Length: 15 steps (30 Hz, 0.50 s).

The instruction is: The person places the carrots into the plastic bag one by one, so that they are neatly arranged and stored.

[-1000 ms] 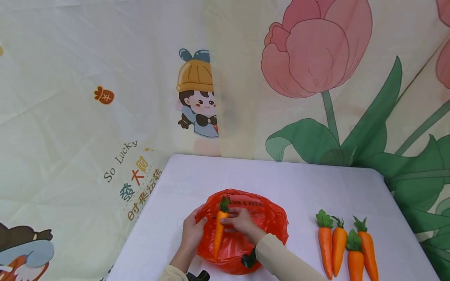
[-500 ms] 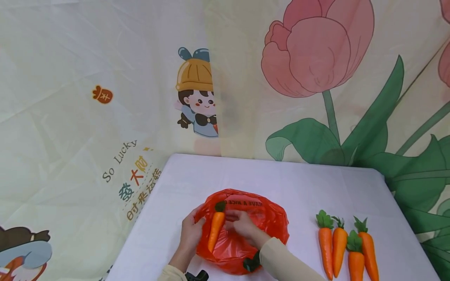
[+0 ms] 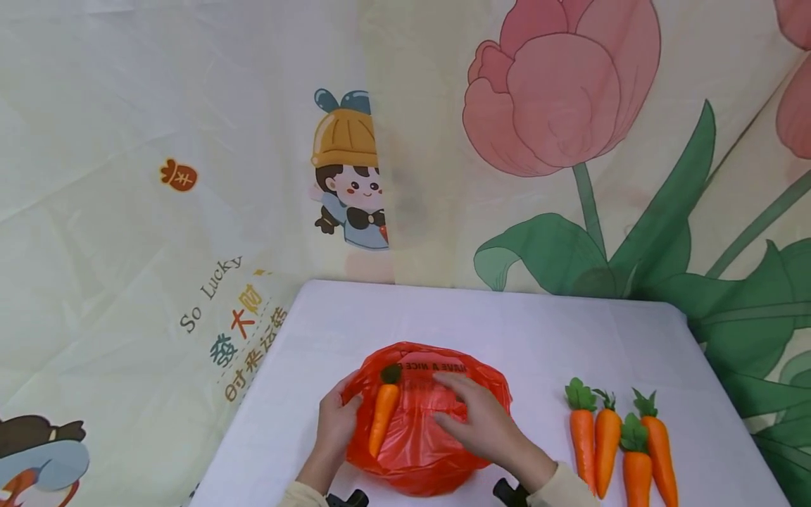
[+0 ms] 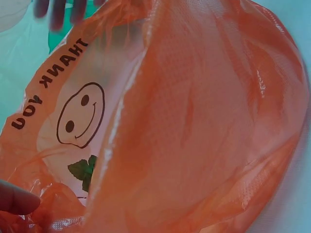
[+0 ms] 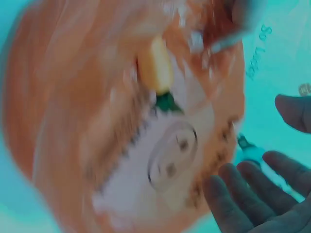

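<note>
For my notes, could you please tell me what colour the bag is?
The bag is red, clearest in the head view.

Even, soft light covers my table [image 3: 532,331] in the head view, leaving only faint shadows and a cool lilac tint. Small glints shine on the folds of the red bag [image 3: 431,461], and the far wall cloth [image 3: 424,141] is muted but readable. From my left wrist, colours turn hazy, the bag looks orange with pale glare along its creases, and some fingertips [image 4: 57,17] are out of focus. From my right wrist, a strong cyan cast takes over: bag and carrot [image 5: 156,68] blur heavily, while my right hand [image 5: 265,199] appears dark grey and clearer.
</note>
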Each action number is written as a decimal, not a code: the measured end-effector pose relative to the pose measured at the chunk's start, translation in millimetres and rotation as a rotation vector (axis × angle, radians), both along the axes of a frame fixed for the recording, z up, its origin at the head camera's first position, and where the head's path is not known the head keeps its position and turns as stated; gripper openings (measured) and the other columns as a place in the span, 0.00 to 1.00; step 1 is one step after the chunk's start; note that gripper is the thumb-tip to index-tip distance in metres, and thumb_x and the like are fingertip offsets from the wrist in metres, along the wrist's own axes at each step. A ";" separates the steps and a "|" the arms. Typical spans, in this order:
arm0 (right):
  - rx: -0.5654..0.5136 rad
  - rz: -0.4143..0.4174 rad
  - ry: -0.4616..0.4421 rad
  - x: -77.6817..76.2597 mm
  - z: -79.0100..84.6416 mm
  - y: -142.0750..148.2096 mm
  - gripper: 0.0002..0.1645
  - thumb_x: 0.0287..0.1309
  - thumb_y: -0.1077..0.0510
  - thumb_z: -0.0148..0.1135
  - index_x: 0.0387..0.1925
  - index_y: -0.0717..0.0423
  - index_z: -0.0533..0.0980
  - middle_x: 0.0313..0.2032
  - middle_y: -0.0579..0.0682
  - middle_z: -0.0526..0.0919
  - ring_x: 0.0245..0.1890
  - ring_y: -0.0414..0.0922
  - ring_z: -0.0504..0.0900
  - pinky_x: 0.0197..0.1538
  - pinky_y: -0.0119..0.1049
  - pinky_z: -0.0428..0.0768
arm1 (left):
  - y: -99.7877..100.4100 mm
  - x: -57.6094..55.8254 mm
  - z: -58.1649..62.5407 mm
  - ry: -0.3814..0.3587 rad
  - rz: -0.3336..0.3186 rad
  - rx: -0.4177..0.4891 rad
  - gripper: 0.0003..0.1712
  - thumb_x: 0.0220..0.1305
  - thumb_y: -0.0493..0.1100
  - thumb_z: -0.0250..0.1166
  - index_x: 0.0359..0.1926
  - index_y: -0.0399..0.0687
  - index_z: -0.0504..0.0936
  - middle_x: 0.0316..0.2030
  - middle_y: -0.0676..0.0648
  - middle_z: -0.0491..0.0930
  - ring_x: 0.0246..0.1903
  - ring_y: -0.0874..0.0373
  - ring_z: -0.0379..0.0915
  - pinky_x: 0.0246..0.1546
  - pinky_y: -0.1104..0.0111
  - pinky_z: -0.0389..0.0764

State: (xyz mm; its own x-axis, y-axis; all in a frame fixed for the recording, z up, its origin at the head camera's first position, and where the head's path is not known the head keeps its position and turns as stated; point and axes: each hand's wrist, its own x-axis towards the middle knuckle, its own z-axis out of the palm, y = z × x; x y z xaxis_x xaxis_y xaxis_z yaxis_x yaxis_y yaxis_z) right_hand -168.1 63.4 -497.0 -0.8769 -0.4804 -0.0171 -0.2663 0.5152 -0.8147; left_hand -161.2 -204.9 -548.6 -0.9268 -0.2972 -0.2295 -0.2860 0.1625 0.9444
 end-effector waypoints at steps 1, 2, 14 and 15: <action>0.047 -0.008 0.055 2.7 4.3 6.1 0.38 0.63 0.45 0.69 0.72 0.44 0.69 0.69 0.42 0.69 0.65 0.50 0.72 0.57 0.52 0.81 | -0.4 -0.2 -0.1 0.000 -0.002 -0.002 0.27 0.75 0.34 0.52 0.73 0.43 0.68 0.68 0.38 0.69 0.66 0.41 0.66 0.63 0.48 0.71; 0.096 -0.021 0.110 5.7 8.4 12.4 0.39 0.62 0.45 0.69 0.72 0.45 0.68 0.70 0.43 0.69 0.66 0.49 0.72 0.57 0.52 0.81 | -0.7 -0.4 -0.2 0.000 -0.004 -0.004 0.27 0.75 0.34 0.52 0.73 0.43 0.68 0.68 0.38 0.69 0.66 0.40 0.65 0.63 0.48 0.71; 0.541 -0.286 0.637 21.7 24.4 102.9 0.56 0.51 0.46 0.77 0.75 0.62 0.61 0.73 0.58 0.64 0.67 0.57 0.71 0.57 0.54 0.80 | -2.7 -2.3 5.4 -0.012 -0.028 -0.032 0.28 0.76 0.36 0.53 0.74 0.45 0.66 0.70 0.38 0.67 0.68 0.40 0.62 0.63 0.48 0.71; 0.554 -0.306 0.653 22.5 23.8 108.8 0.58 0.50 0.46 0.78 0.75 0.63 0.60 0.73 0.59 0.64 0.67 0.58 0.71 0.57 0.54 0.79 | -3.0 -2.6 5.5 -0.009 -0.029 -0.031 0.28 0.75 0.35 0.53 0.74 0.45 0.66 0.70 0.38 0.67 0.68 0.40 0.62 0.63 0.48 0.71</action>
